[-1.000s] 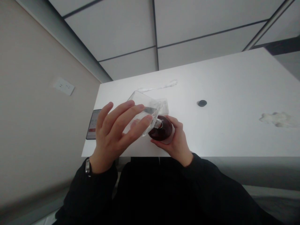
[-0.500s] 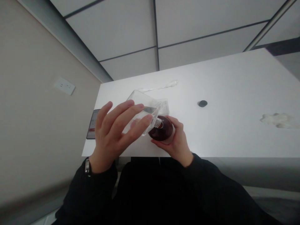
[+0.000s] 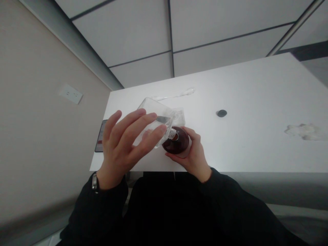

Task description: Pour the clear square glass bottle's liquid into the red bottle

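Note:
My left hand [image 3: 128, 147] is closed around a clear square bottle [image 3: 159, 111], which it holds tilted with the neck pointing right and down. The threaded mouth of that bottle sits right at the opening of a dark brown bottle [image 3: 176, 145]. My right hand [image 3: 195, 155] wraps the brown bottle from the right side, keeping it upright on the white table. Whether liquid runs between the two mouths is too small to tell. Just behind the bottles lies another clear, boxy piece [image 3: 180, 116], partly hidden.
On the white table [image 3: 243, 147] lie a clear pump with a long tube [image 3: 188, 91], a dark round cap [image 3: 221, 113] and a crumpled, whitish translucent thing [image 3: 306, 131]. A phone or tablet [image 3: 99, 140] is partly behind my left hand. A wall with a socket [image 3: 71, 94] stands left.
The clear bottle and my left hand have shifted very slightly to the left. Its mouth stays at the brown bottle's opening, and my right hand keeps its hold.

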The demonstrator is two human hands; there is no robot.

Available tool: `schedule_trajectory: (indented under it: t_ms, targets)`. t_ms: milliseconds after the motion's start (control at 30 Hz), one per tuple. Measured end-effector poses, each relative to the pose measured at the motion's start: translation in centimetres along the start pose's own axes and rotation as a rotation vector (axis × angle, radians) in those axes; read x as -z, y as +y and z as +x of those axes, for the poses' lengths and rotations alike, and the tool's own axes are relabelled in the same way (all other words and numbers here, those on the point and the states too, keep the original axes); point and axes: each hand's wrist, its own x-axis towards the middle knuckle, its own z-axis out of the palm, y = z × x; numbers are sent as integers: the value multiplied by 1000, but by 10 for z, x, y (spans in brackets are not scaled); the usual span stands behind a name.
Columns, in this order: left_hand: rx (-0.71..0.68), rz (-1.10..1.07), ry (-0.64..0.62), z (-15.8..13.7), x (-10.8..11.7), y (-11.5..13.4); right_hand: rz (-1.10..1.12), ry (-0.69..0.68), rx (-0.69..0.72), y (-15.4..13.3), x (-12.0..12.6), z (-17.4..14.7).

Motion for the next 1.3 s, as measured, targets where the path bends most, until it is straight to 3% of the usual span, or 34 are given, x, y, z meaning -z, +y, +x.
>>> schedule_trajectory:
  t_ms: [1067, 1300]
  targets:
    - [46, -75, -9, -2, 0, -2, 35, 1, -2, 2, 1, -2]
    - [2, 44, -18, 2, 2, 0, 18, 1, 15, 2, 1, -1]
